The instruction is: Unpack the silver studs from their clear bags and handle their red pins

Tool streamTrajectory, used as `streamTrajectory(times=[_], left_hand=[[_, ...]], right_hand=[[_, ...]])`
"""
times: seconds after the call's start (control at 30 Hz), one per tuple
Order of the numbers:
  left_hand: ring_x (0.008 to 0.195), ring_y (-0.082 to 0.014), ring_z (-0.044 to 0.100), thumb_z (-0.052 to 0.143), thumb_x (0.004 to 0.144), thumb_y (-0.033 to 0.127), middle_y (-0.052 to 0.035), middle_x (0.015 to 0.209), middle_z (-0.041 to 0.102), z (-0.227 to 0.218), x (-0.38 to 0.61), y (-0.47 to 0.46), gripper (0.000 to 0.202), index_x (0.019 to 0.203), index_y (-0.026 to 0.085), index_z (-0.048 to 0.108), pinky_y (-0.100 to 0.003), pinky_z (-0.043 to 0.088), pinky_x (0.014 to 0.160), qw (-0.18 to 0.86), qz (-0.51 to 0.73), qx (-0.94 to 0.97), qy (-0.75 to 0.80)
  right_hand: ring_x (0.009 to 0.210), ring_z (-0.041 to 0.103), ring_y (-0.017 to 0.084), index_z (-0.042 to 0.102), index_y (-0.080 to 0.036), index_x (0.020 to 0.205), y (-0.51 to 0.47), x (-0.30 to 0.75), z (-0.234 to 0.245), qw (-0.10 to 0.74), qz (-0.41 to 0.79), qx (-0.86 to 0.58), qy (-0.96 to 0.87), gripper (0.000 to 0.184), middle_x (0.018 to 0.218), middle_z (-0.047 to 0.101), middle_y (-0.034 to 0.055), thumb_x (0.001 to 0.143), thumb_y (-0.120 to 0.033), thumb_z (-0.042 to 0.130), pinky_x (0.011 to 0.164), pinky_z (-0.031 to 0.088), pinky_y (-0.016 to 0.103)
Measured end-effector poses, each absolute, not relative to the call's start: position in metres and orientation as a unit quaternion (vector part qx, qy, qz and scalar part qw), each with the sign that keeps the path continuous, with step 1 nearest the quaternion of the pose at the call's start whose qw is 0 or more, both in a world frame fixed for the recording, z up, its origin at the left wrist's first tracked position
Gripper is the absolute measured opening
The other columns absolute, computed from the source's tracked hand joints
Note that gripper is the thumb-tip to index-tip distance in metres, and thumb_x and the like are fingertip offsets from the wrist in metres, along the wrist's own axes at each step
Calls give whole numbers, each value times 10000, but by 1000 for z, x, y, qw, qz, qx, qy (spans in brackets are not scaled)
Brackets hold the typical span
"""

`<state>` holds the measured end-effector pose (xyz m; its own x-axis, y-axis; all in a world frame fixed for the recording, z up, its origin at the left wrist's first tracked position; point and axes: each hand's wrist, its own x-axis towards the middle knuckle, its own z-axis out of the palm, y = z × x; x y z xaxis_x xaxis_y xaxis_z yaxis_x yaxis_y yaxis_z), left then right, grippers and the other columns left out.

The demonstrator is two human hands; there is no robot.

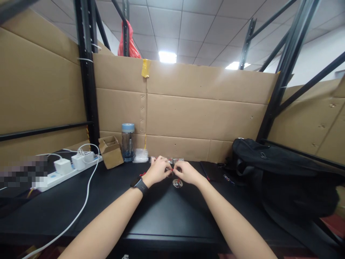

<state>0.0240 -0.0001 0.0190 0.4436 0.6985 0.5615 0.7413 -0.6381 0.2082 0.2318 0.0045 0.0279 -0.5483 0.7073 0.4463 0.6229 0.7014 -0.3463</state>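
My left hand [159, 171] and my right hand [186, 172] meet over the middle of the black table. Both are closed, fingertips pinched together on a thin red cord [172, 170] that shows between them. Just below the right fingertips is a round, shiny silvery disc [177, 183] with a bit of red at its top; whether it hangs or rests on the table I cannot tell. A dark watch [139, 185] is on my left wrist, with a bit of red beside it. Behind the hands lie small clear plastic packets [178, 159], partly hidden.
On the left stand a white power strip [58, 176] with chargers, a trailing white cable [87, 190], a small open cardboard box [111, 153] and a blue-lidded bottle [128, 143]. A black bag [280, 180] fills the right side. Cardboard panels [188, 115] wall the table [172, 216].
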Motion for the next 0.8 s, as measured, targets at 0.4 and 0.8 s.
streamTrajectory(times=[0.4, 0.8], left_hand=[[942, -284, 625, 570, 855, 257, -66, 776, 733, 19, 22, -2, 153, 810, 243, 715, -485, 295, 953, 47, -289, -844, -449], [896, -240, 691, 635, 818, 387, -33, 863, 781, 28, 17, 7, 183, 823, 251, 756, -375, 427, 894, -108, -364, -786, -488]], right_hand=[[606, 653, 133, 756, -193, 741, 5, 246, 30, 100, 141, -405, -898, 138, 689, 737, 0, 678, -79, 712, 606, 439, 209], [682, 653, 169, 730, -179, 809, 16, 245, 39, 403, 156, -398, -810, 88, 775, 743, 37, 801, -219, 652, 680, 485, 276]])
